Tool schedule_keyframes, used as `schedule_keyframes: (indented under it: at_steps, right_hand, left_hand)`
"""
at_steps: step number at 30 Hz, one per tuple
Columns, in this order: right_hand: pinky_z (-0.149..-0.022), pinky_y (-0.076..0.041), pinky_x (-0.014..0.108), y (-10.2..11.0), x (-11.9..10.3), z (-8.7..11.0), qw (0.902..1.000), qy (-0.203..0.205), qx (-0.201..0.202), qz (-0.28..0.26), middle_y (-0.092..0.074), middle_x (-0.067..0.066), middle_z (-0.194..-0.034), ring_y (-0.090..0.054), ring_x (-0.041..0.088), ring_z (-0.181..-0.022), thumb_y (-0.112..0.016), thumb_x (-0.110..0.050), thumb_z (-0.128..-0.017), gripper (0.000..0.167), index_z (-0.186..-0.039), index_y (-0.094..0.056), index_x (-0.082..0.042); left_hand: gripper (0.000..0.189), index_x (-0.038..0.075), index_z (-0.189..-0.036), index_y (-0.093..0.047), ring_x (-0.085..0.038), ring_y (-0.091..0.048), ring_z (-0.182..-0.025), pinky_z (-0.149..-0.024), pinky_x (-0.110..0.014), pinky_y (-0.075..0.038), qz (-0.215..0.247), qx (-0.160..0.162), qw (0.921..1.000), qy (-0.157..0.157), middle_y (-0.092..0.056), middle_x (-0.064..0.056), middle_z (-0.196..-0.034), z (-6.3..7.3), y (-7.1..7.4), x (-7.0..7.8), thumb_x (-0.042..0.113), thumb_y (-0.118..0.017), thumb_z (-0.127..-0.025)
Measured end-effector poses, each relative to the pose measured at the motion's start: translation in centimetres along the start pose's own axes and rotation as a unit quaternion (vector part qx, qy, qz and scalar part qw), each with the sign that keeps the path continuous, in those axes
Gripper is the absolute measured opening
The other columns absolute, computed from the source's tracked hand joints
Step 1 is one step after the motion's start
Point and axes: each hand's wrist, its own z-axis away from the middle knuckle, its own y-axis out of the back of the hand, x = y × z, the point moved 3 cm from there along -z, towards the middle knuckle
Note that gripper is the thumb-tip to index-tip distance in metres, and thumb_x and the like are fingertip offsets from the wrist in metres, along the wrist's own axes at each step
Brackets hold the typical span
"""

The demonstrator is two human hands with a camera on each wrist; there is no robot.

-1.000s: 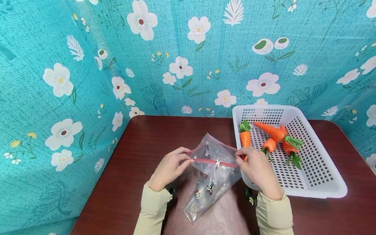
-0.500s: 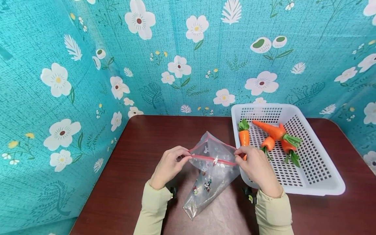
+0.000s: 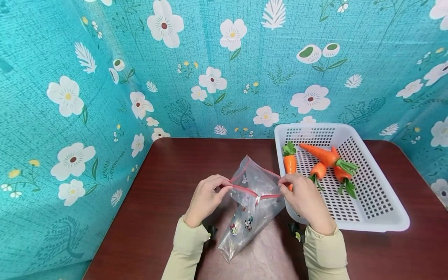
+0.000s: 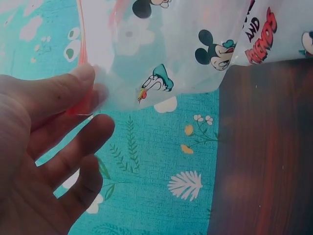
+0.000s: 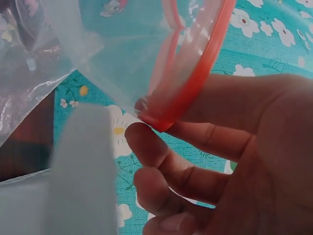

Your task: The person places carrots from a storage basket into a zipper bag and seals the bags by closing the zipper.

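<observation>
Between the two hands hangs a clear zip bag (image 3: 253, 217) with a red zip edge and printed cartoon figures; its mouth gapes. My left hand (image 3: 207, 197) pinches the left end of the red edge between thumb and index finger, and the left wrist view shows this hand (image 4: 54, 117) with its other fingers loosely bent. The right hand (image 3: 306, 200) pinches the opposite end, close to the basket's left wall. In the right wrist view, the bag's red rim (image 5: 195, 93) sits at the thumb and index finger. The bag's lower corner points toward the near side, and nothing shows inside it.
A white perforated plastic basket (image 3: 392, 194) stands at the right of the dark wood table (image 3: 168, 179). Several orange carrots (image 3: 325, 156) with green tops lie in it, one carrot (image 3: 289, 163) along its left wall. A teal floral cloth (image 3: 210, 50) hangs behind and at the left.
My left hand has shifted slightly to the right, so the near side of the bag's mouth now bends at the white zip slider. The right hand keeps its hold.
</observation>
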Motion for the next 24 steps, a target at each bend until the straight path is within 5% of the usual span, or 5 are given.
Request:
schedule_keyframes:
  at_steps: [8, 14, 24]
  right_hand:
    - [-0.073, -0.044, 0.040, -0.1, 0.1, 0.1, 0.9995, 0.017, 0.027, 0.004, -0.063, 0.011, -0.095, -0.054, 0.025, -0.084, -0.063, -0.013, -0.089, 0.011, -0.092, -0.072, -0.008]
    - [-0.071, -0.040, 0.038, 0.2, 0.0, 0.2, 0.9991, 0.021, 0.036, -0.007, -0.062, 0.011, -0.096, -0.050, 0.025, -0.084, -0.064, -0.013, -0.089, 0.010, -0.091, -0.073, -0.008]
    - [-0.082, -0.046, 0.050, 1.6, 0.1, 0.9, 0.9988, 0.011, 0.041, -0.023, -0.062, 0.016, -0.106, -0.057, 0.032, -0.092, -0.063, -0.019, -0.092, 0.018, -0.099, -0.072, -0.006]
  left_hand:
    - [0.011, 0.014, -0.088, -0.073, -0.005, -0.052, -0.069, -0.058, -0.018, -0.046, 0.015, 0.000, 0.9998, 0.009, -0.069, 0.004, -0.088, 0.0, -0.3, 0.3, 0.008, -0.078, -0.080]
    - [0.010, 0.013, -0.088, -0.073, -0.006, -0.054, -0.071, -0.058, -0.028, -0.052, 0.018, -0.005, 0.9998, 0.005, -0.070, 0.002, -0.090, -0.1, -0.6, 0.5, 0.008, -0.077, -0.081]
    - [0.010, 0.012, -0.089, -0.073, -0.006, -0.055, -0.071, -0.060, -0.030, -0.053, 0.016, -0.001, 0.9998, -0.013, -0.070, 0.001, -0.091, 0.0, -0.9, 0.8, 0.008, -0.077, -0.081]
